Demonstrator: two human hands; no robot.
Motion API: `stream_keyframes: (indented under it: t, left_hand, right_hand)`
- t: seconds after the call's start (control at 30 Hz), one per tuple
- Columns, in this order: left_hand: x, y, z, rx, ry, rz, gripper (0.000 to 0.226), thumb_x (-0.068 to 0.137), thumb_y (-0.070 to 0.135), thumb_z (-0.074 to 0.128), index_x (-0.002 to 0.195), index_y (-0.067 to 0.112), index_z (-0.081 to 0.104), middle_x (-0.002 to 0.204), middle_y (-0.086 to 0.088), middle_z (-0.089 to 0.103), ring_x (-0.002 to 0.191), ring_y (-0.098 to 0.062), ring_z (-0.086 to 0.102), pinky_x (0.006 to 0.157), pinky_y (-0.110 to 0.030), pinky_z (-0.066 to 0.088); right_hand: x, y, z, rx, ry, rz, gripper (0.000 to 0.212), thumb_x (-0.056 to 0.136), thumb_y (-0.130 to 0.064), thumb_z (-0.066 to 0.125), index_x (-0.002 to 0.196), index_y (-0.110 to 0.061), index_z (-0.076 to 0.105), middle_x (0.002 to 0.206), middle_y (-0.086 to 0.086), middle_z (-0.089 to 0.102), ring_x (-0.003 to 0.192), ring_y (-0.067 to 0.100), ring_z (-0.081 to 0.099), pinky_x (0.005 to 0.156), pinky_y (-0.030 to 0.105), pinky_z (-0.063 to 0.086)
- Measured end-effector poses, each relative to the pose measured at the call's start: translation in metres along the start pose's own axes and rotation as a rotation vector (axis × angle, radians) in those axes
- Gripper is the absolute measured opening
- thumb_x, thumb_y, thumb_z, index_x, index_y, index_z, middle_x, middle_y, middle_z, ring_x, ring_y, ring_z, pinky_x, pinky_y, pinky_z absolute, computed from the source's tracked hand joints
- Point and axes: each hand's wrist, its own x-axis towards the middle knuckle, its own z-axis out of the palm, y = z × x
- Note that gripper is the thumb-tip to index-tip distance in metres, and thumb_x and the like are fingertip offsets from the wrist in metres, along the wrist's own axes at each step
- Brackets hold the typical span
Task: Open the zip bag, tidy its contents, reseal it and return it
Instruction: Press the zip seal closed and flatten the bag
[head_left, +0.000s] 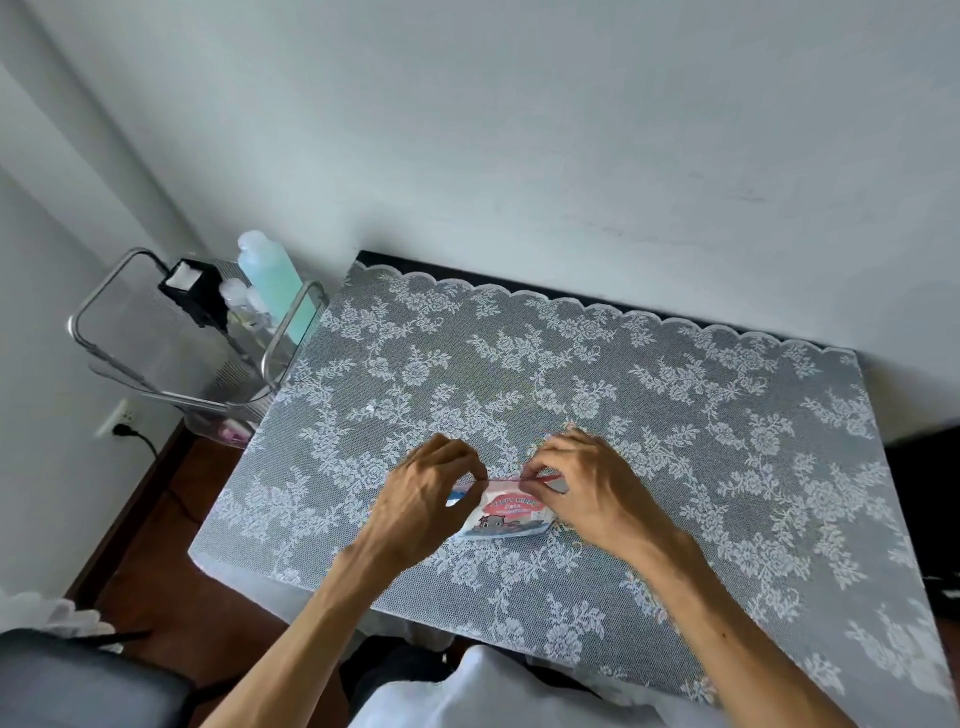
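Observation:
A small zip bag (503, 514) with a pink label and a cartoon animal printed on it lies on the lace-covered table (675, 415), near the front middle. My left hand (423, 493) pinches the left end of the bag's top edge. My right hand (582, 483) pinches the top edge at the right, thumb and fingers pressed together on the strip. Both hands cover the bag's upper corners, so I cannot tell whether the zip is open or closed. The bag's contents are hidden behind the printed front.
A metal-framed trolley (182, 338) stands left of the table, holding a pale green bottle (272, 280) and a black box (195, 288). A wall socket with a plug (122, 423) sits low on the left wall. A white wall runs right behind the table.

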Motion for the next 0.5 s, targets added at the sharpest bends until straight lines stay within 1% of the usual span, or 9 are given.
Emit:
stream_keyframes:
  t: [0.07, 0.17, 0.23, 0.3, 0.37, 0.5]
  left_hand:
    - [0.0008, 0.0007, 0.0, 0.005, -0.003, -0.004, 0.012, 0.091, 0.036, 0.062, 0.094, 0.026, 0.065, 0.099, 0.011, 0.067, 0.092, -0.007, 0.055, 0.08, -0.025, 0.052]
    - [0.0037, 0.0046, 0.0, 0.013, -0.011, -0.017, 0.021, 0.091, 0.046, 0.054, 0.1, 0.029, 0.064, 0.103, 0.013, 0.066, 0.095, -0.007, 0.056, 0.083, -0.026, 0.051]
    - [0.0051, 0.0072, 0.0005, 0.026, -0.013, -0.011, 0.022, 0.092, 0.045, 0.052, 0.098, 0.029, 0.065, 0.101, 0.014, 0.067, 0.094, -0.007, 0.058, 0.084, -0.029, 0.052]
    - [0.0049, 0.0075, 0.0008, 0.01, 0.0, -0.018, 0.019, 0.091, 0.042, 0.055, 0.096, 0.028, 0.067, 0.098, 0.013, 0.068, 0.091, -0.007, 0.059, 0.082, -0.031, 0.053]
    - [0.0039, 0.007, 0.0012, -0.001, 0.004, -0.019, 0.019, 0.091, 0.041, 0.057, 0.095, 0.027, 0.068, 0.095, 0.013, 0.068, 0.088, -0.006, 0.058, 0.077, -0.029, 0.054]
    - [0.0046, 0.0084, 0.0004, -0.031, -0.014, -0.017, 0.024, 0.092, 0.04, 0.054, 0.094, 0.022, 0.07, 0.093, 0.01, 0.07, 0.086, -0.008, 0.06, 0.069, -0.03, 0.057]
  right_hand:
    - [0.0008, -0.0009, 0.0016, -0.017, 0.016, -0.004, 0.019, 0.085, -0.038, 0.067, 0.099, -0.024, 0.068, 0.097, -0.011, 0.063, 0.087, 0.006, 0.048, 0.092, 0.03, 0.044]
    - [0.0024, -0.0012, 0.0041, -0.028, 0.044, -0.009, 0.019, 0.085, -0.039, 0.067, 0.098, -0.025, 0.068, 0.097, -0.011, 0.065, 0.088, 0.007, 0.05, 0.092, 0.03, 0.043]
    - [0.0029, -0.001, 0.0044, -0.031, 0.045, -0.014, 0.021, 0.084, -0.041, 0.066, 0.098, -0.025, 0.069, 0.097, -0.011, 0.066, 0.089, 0.008, 0.051, 0.092, 0.031, 0.043]
    - [0.0024, 0.0002, 0.0037, -0.029, 0.047, -0.016, 0.023, 0.083, -0.042, 0.065, 0.098, -0.026, 0.069, 0.098, -0.01, 0.067, 0.089, 0.008, 0.052, 0.091, 0.032, 0.045]
    - [0.0011, 0.0021, 0.002, -0.033, 0.049, -0.021, 0.023, 0.081, -0.042, 0.067, 0.097, -0.025, 0.07, 0.098, -0.01, 0.068, 0.088, 0.008, 0.052, 0.09, 0.034, 0.046]
    - [-0.0003, 0.0063, -0.0005, -0.032, 0.045, -0.027, 0.026, 0.08, -0.044, 0.066, 0.098, -0.025, 0.071, 0.099, -0.01, 0.068, 0.09, 0.008, 0.052, 0.089, 0.035, 0.045]
